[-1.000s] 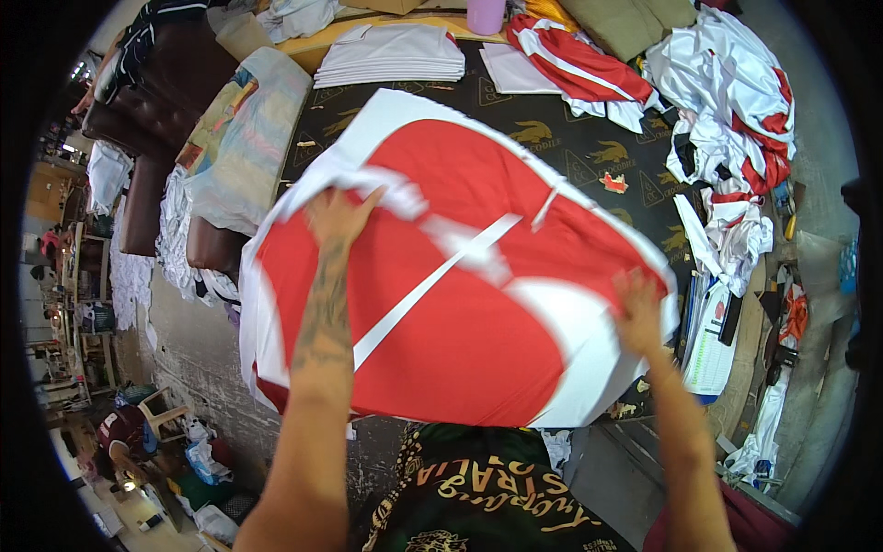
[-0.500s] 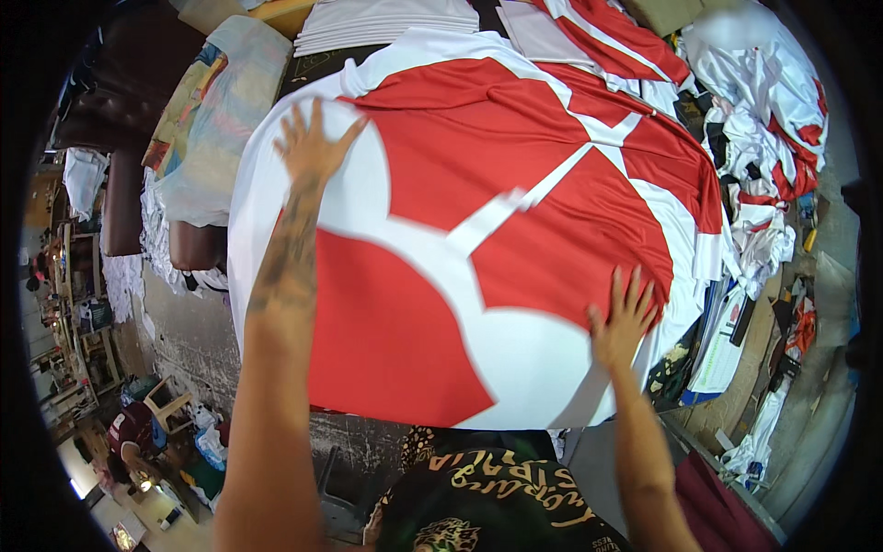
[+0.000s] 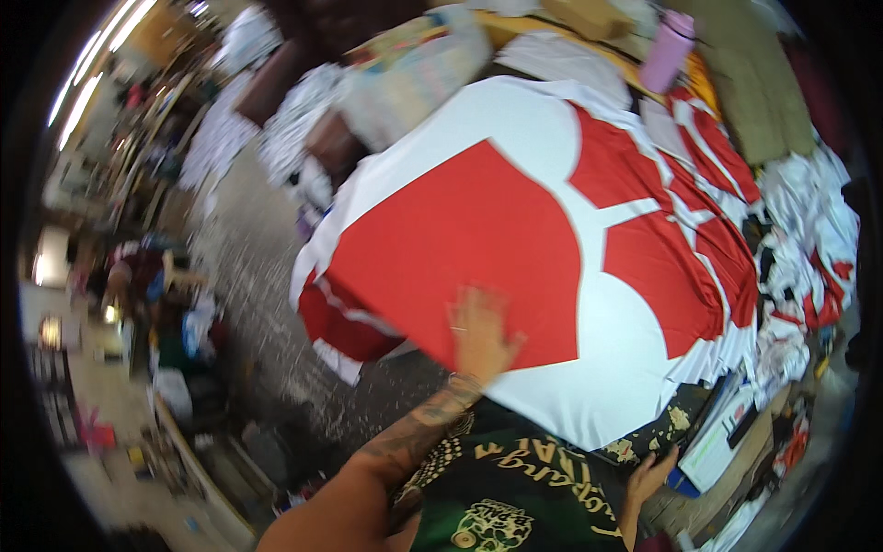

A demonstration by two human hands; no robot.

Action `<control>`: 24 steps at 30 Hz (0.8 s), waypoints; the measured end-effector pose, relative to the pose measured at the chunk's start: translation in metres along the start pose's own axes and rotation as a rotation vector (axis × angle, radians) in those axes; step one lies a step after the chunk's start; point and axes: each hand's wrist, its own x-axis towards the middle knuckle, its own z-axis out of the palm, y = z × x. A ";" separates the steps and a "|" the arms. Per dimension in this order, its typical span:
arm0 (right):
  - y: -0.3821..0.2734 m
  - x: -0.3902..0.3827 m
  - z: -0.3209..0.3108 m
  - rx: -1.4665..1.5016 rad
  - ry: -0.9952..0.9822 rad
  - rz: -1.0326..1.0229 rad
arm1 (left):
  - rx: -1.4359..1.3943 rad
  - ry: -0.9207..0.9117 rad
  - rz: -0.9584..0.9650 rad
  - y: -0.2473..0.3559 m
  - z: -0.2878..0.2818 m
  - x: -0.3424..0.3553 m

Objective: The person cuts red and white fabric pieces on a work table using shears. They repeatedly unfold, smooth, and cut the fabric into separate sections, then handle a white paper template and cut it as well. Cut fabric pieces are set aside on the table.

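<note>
One red-and-white panelled fabric sheet (image 3: 543,248) at centre. Bare left hand (image 3: 483,331), seven o'clock: spread palm-down on sheet, gripping nothing, presumably for flattening. Bare right hand (image 3: 650,475), five o'clock: part-curled beside sheet; hold impossible to tell.

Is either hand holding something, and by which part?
The left hand is spread over the red and white cloth; no grip shows. Whether the right hand holds anything cannot be told.

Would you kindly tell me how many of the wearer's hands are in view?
2: the left hand over the red-and-white fabric, the right hand lower, beside the white sheet.
</note>
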 end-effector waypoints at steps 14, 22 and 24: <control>0.090 -0.049 -0.132 0.967 -0.966 0.122 | -0.728 -0.399 0.253 0.106 0.011 -0.147; -0.050 -0.036 -0.081 0.548 -1.116 -0.059 | -0.543 -0.460 0.320 0.108 0.000 -0.149; -0.070 -0.023 -0.081 0.358 -1.142 0.026 | -0.490 -0.453 0.402 0.108 0.002 -0.148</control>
